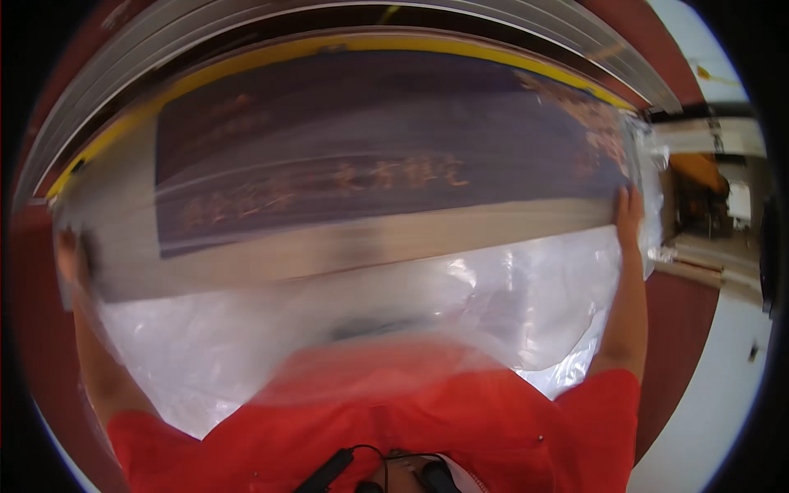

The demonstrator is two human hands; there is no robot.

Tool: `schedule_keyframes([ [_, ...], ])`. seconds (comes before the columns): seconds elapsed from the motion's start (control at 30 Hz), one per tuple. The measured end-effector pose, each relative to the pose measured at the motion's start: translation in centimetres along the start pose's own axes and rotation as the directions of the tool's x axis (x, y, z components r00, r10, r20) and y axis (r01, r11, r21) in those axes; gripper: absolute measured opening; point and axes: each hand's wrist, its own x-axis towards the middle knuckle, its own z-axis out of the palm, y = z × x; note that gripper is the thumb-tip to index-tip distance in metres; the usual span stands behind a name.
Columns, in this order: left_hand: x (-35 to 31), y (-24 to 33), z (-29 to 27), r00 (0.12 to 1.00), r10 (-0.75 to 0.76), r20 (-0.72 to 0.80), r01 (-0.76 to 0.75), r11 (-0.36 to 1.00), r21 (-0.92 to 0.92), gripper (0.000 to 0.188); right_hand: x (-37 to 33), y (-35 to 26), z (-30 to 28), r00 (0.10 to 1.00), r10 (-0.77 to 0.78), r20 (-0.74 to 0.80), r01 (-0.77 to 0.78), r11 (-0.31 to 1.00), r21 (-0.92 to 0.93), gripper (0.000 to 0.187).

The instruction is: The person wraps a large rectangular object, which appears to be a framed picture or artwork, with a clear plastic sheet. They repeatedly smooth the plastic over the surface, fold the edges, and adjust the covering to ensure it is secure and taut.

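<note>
The left hand [71, 256] is at the board's left end, with red floor [31, 263] beyond it; blur hides the fingers, so I cannot tell whether they are clamped on the edge or just resting there. From that hand the wide, pale board [477, 226] spans across to the other one, with a dark panel [370, 123] bearing gold-coloured marks. A yellow strip [238, 64] and a grey metal rail [140, 62] curve along its far side. Nearer the body, clear plastic [526, 304] spreads loosely between the arms, just in front of the red shirt [394, 403]. The right hand [629, 215] has its fingers up against the board's right end; whether they are closed on it, I cannot tell. Farther right is a cluttered shelf [699, 131]. With the arms so wide, uneven tension could skew the plastic or wrinkle it, and a slack fold might catch under the board's near edge.
</note>
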Motion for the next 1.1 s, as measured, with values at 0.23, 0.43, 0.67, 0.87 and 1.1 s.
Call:
schedule_keyframes([
  [0.23, 0.3, 10.8, -4.0, 0.980, -0.192, 0.054, 0.189, 0.980, 0.061, 0.032, 1.6, -14.7, 0.6, 0.864, -0.473, 0.172, 0.501, 0.843, -0.196, 0.042],
  [0.43, 0.9, 12.9, -3.9, 0.989, -0.142, 0.030, 0.140, 0.989, 0.051, 0.037, 6.8, -11.1, 2.9, 0.946, -0.198, 0.258, 0.315, 0.754, -0.576, 0.039],
  [0.67, -0.4, 10.9, -3.2, 0.946, -0.323, -0.037, 0.315, 0.938, -0.146, 0.047, -11.3, -48.1, -7.6, 0.535, -0.845, 0.002, 0.526, 0.334, 0.782, 0.059],
  [0.87, 1.0, 14.3, -3.3, 0.936, -0.353, -0.002, 0.340, 0.903, -0.263, 0.031, -19.5, -47.7, -3.8, -0.326, -0.443, 0.835, 0.859, 0.230, 0.458, 0.040],
  [1.1, 0.8, 14.0, -3.8, 0.909, -0.415, 0.016, 0.408, 0.885, -0.225, 0.031, -22.3, -65.7, -5.0, 0.012, -0.918, 0.396, -0.344, 0.368, 0.863, 0.041],
])
